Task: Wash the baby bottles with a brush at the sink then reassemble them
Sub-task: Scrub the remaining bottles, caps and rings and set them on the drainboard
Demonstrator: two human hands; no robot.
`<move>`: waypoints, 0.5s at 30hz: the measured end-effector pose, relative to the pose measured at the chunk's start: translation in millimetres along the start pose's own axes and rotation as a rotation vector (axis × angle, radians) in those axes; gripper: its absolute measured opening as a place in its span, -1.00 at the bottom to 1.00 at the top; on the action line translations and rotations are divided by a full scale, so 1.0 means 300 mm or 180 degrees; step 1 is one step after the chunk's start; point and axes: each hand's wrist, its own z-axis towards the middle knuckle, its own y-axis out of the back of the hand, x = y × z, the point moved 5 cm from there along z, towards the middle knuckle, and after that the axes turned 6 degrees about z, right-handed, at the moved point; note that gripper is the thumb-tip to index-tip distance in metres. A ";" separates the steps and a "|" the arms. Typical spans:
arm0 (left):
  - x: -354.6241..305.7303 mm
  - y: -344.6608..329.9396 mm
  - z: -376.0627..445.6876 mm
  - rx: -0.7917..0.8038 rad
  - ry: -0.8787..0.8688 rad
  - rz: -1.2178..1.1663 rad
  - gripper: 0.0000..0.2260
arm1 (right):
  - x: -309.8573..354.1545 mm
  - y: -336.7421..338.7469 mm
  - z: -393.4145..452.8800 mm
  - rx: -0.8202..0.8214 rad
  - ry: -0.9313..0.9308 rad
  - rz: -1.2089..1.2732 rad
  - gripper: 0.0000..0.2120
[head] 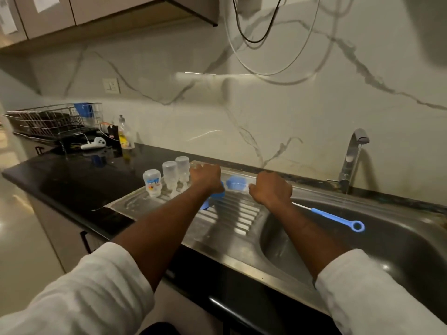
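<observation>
Three baby bottles stand inverted on the drainboard, apparently washed; reassembly pending. Left hand over blue caps, right hand by brush; grasps indiscernible.

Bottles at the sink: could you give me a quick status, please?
Both hands, left and right, over the drainboard, grips hidden. Three bottles inverted, draining. Brush across the basin rim.
</observation>
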 end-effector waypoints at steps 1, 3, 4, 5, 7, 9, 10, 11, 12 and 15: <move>-0.002 -0.010 0.001 0.0023 0.0004 0.0019 -0.58 | 0.000 -0.005 0.001 -0.0012 0.0016 -0.0010 -0.66; -0.001 -0.031 0.001 0.0071 -0.0019 0.0060 -0.56 | -0.011 -0.015 -0.005 -0.0043 0.0055 -0.0004 -0.68; 0.000 -0.042 0.004 0.0104 -0.0035 0.0075 -0.54 | -0.023 -0.017 -0.009 -0.0059 0.0066 -0.0002 -0.69; 0.003 -0.050 0.005 0.0139 -0.0046 0.0089 -0.52 | -0.036 -0.019 -0.015 -0.0080 0.0076 -0.0004 -0.70; 0.006 -0.058 0.007 0.0161 -0.0072 0.0089 -0.49 | -0.074 -0.020 -0.023 -0.0092 0.0070 -0.0004 -0.70; 0.001 -0.046 0.004 0.0090 -0.0123 0.0008 -0.45 | -0.123 -0.011 -0.029 -0.0095 0.0034 -0.0011 -0.69; -0.004 -0.032 0.006 0.0019 -0.0170 -0.0080 -0.43 | -0.146 -0.001 -0.032 -0.0092 0.0012 -0.0023 -0.68; -0.027 -0.016 0.010 -0.0058 -0.0238 -0.0190 -0.42 | -0.178 0.013 -0.035 -0.0098 -0.0021 -0.0043 -0.66; -0.050 0.000 0.013 -0.0141 -0.0301 -0.0307 -0.42 | -0.206 0.027 -0.038 -0.0090 -0.0040 -0.0071 -0.65; -0.176 0.044 0.010 -0.0326 -0.0620 -0.0590 -0.54 | -0.297 0.088 -0.051 -0.0140 -0.0120 -0.0184 -0.65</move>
